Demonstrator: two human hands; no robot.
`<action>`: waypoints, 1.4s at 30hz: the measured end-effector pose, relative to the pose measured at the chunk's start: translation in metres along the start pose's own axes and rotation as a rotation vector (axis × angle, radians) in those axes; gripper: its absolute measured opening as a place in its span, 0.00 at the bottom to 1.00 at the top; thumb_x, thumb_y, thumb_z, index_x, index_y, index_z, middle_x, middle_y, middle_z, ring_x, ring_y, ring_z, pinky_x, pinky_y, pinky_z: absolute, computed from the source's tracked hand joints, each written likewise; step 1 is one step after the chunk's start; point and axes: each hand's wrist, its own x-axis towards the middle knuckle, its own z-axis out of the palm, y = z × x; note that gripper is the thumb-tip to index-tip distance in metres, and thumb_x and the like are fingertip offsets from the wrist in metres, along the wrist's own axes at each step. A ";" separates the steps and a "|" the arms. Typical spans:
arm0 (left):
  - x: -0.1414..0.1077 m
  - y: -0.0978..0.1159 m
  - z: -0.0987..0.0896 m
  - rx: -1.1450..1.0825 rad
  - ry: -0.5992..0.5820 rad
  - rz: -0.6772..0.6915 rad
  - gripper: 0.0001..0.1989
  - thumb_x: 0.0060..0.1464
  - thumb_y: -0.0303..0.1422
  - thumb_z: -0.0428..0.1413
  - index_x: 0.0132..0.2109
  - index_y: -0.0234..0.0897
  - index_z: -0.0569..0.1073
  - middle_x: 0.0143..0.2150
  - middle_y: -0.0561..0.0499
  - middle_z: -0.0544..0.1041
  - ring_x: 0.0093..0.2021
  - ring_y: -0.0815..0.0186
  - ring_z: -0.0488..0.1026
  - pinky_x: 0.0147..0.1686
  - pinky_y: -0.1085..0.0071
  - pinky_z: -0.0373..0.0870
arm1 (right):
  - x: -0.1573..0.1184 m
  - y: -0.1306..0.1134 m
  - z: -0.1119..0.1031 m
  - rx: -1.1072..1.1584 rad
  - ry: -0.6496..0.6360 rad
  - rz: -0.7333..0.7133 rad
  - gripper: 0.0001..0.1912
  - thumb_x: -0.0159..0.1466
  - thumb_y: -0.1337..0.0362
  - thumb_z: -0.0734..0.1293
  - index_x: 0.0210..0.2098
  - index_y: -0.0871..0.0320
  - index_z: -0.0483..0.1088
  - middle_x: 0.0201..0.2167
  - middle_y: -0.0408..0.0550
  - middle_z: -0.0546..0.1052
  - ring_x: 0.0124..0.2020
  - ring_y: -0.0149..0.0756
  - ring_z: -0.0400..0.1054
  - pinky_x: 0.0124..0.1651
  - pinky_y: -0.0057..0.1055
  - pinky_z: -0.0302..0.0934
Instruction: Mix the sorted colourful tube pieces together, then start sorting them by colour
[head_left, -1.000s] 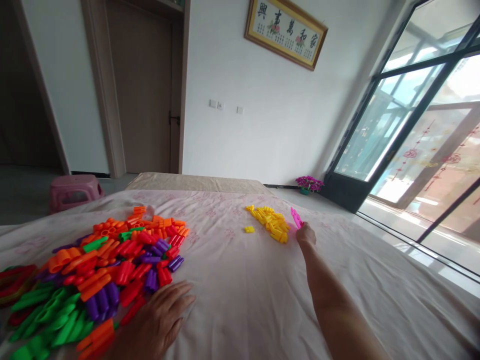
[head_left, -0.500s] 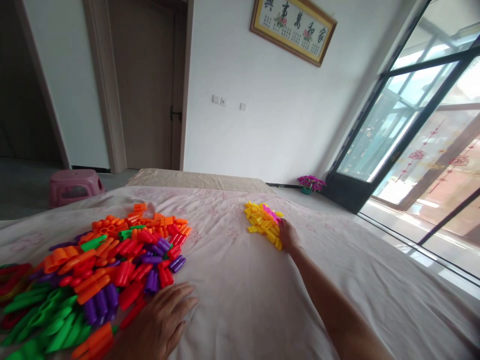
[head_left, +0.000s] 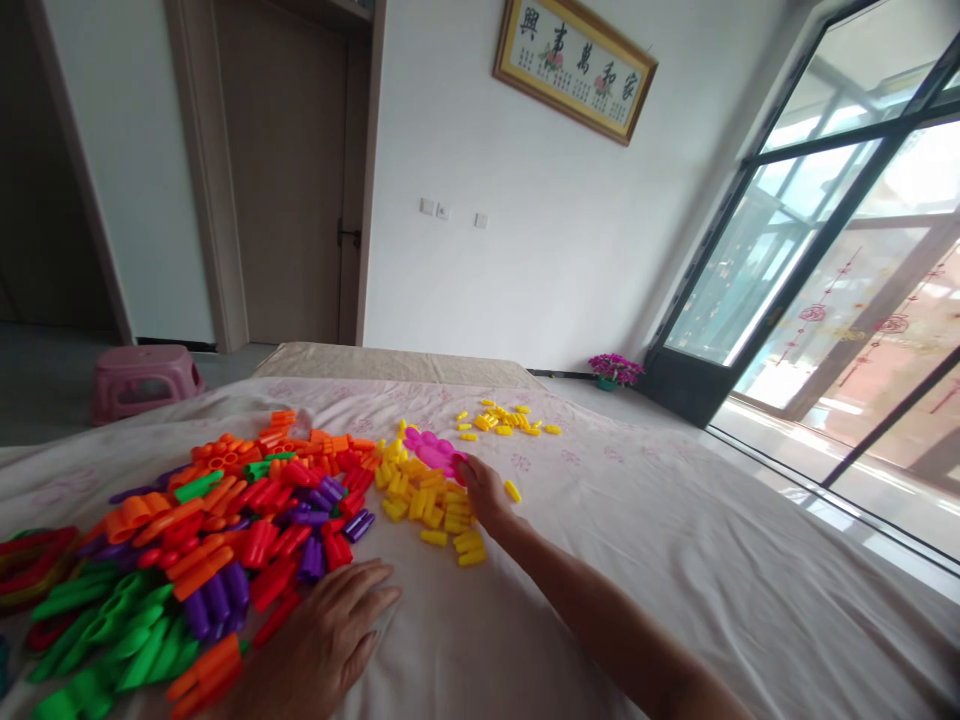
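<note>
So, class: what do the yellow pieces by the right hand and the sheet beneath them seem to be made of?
Yellow pieces: probably hard plastic, with uniform bright colour, a slight sheen and identical moulded shapes. Sheet: woven fabric, likely cotton, matte, with soft creases and a faint pink print.

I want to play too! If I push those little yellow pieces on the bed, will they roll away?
Probably a bit. The yellow pieces look like small, rounded, hard plastic tubes, so likely light and apt to roll. The soft bed sheet should slow them. Some strays already lie apart from those by the right hand.
</note>
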 end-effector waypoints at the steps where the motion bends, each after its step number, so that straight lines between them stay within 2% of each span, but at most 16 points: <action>1: 0.000 -0.001 0.001 0.005 0.000 0.002 0.26 0.56 0.27 0.53 0.60 0.52 0.67 0.60 0.57 0.72 0.59 0.64 0.70 0.57 0.64 0.71 | 0.005 0.001 -0.004 0.008 0.028 0.003 0.21 0.69 0.51 0.55 0.47 0.53 0.74 0.38 0.46 0.78 0.37 0.38 0.70 0.42 0.31 0.63; 4: -0.001 -0.001 0.002 0.031 0.003 0.020 0.25 0.57 0.28 0.52 0.61 0.52 0.67 0.61 0.57 0.72 0.59 0.64 0.70 0.56 0.66 0.72 | 0.027 0.021 -0.040 -0.135 0.217 0.090 0.22 0.69 0.51 0.55 0.47 0.56 0.74 0.38 0.47 0.78 0.37 0.38 0.70 0.41 0.30 0.61; 9: -0.001 -0.003 0.004 0.097 0.024 0.054 0.26 0.56 0.27 0.52 0.61 0.50 0.67 0.60 0.57 0.73 0.57 0.65 0.71 0.55 0.70 0.71 | 0.057 0.089 -0.141 -0.598 0.475 0.527 0.25 0.72 0.55 0.48 0.56 0.55 0.68 0.45 0.54 0.77 0.43 0.42 0.70 0.44 0.34 0.61; 11: 0.000 -0.003 0.005 0.099 0.037 0.059 0.25 0.56 0.27 0.52 0.60 0.49 0.68 0.59 0.56 0.74 0.56 0.66 0.72 0.55 0.72 0.71 | 0.059 0.113 -0.171 -0.736 0.458 0.668 0.23 0.71 0.63 0.49 0.60 0.53 0.65 0.49 0.55 0.75 0.49 0.44 0.68 0.47 0.36 0.61; 14: 0.001 -0.002 0.004 0.096 0.049 0.067 0.25 0.56 0.27 0.52 0.60 0.48 0.68 0.59 0.56 0.74 0.56 0.67 0.72 0.55 0.74 0.70 | 0.060 0.137 -0.189 -0.802 0.357 0.774 0.25 0.65 0.72 0.55 0.60 0.57 0.65 0.49 0.60 0.75 0.52 0.47 0.68 0.49 0.38 0.62; 17: 0.002 -0.003 0.005 0.062 0.070 0.074 0.26 0.56 0.27 0.51 0.61 0.48 0.66 0.58 0.56 0.75 0.56 0.68 0.72 0.56 0.76 0.69 | 0.068 0.150 -0.185 -0.796 0.298 0.790 0.23 0.64 0.73 0.56 0.57 0.61 0.68 0.46 0.63 0.76 0.50 0.49 0.70 0.48 0.39 0.64; 21: 0.003 -0.009 0.012 0.006 0.094 0.100 0.27 0.58 0.27 0.49 0.64 0.51 0.63 0.56 0.56 0.76 0.56 0.68 0.72 0.57 0.74 0.68 | 0.089 0.161 -0.167 -0.789 0.215 0.753 0.24 0.65 0.71 0.57 0.59 0.57 0.67 0.50 0.62 0.75 0.52 0.48 0.69 0.50 0.40 0.64; 28: 0.008 -0.005 0.004 0.074 0.067 0.091 0.21 0.58 0.27 0.50 0.57 0.48 0.69 0.55 0.56 0.77 0.56 0.69 0.72 0.58 0.75 0.68 | 0.124 0.163 -0.139 -0.757 0.039 0.577 0.23 0.65 0.70 0.58 0.57 0.53 0.69 0.52 0.56 0.75 0.53 0.44 0.69 0.53 0.36 0.61; 32: 0.007 0.000 0.001 0.055 0.095 0.063 0.21 0.59 0.28 0.49 0.58 0.48 0.69 0.55 0.56 0.77 0.56 0.69 0.72 0.58 0.75 0.67 | 0.126 0.148 -0.120 -0.741 -0.019 0.449 0.20 0.67 0.65 0.58 0.56 0.50 0.70 0.51 0.53 0.76 0.52 0.43 0.70 0.52 0.34 0.61; 36: 0.005 0.002 0.002 0.064 0.113 0.051 0.24 0.58 0.28 0.50 0.60 0.50 0.67 0.54 0.56 0.77 0.55 0.69 0.72 0.58 0.76 0.67 | 0.112 0.122 -0.089 -0.700 -0.059 0.295 0.19 0.70 0.62 0.55 0.55 0.48 0.71 0.53 0.48 0.76 0.53 0.40 0.69 0.54 0.32 0.60; 42: 0.008 0.001 -0.002 0.141 0.100 0.081 0.21 0.55 0.29 0.53 0.56 0.48 0.71 0.55 0.57 0.77 0.54 0.68 0.73 0.57 0.76 0.67 | 0.073 0.084 -0.037 -0.381 -0.112 -0.076 0.19 0.69 0.61 0.56 0.54 0.53 0.72 0.50 0.47 0.77 0.50 0.40 0.71 0.53 0.31 0.61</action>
